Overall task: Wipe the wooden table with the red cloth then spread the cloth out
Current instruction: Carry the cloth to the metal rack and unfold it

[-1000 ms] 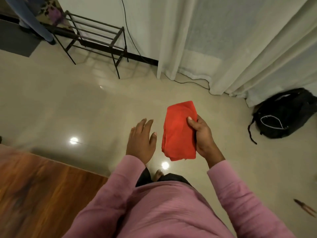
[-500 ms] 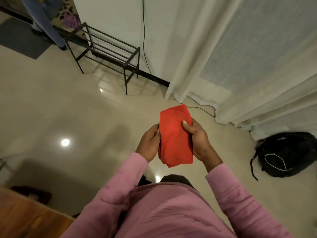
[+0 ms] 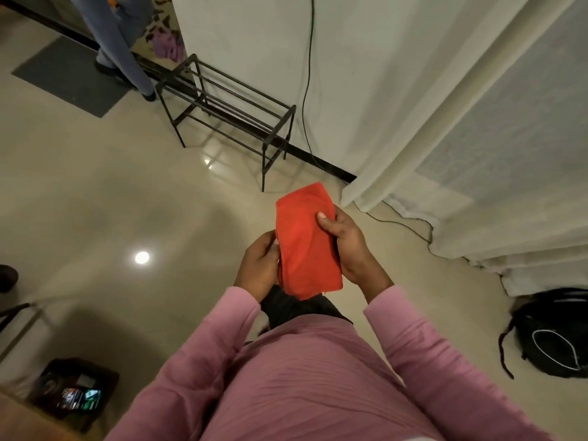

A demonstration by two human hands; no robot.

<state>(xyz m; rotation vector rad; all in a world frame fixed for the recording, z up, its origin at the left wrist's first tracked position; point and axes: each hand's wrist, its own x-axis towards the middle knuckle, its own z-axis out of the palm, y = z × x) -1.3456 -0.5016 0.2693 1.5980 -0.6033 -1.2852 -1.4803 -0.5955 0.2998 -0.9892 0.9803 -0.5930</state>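
Both hands gripping folded red cloth (image 3: 305,243), left hand (image 3: 259,268) on its left edge, right hand (image 3: 348,246) opposite

Legible text: 0 items. You will find no word, label, brand, number or sign here that can be read. Nearest candidate, 1 item: the dark box (image 3: 75,381) on the floor (image 3: 95,218) at your lower left. It carries a coloured printed patch on its top face, too small and blurred for any lettering to be made out.
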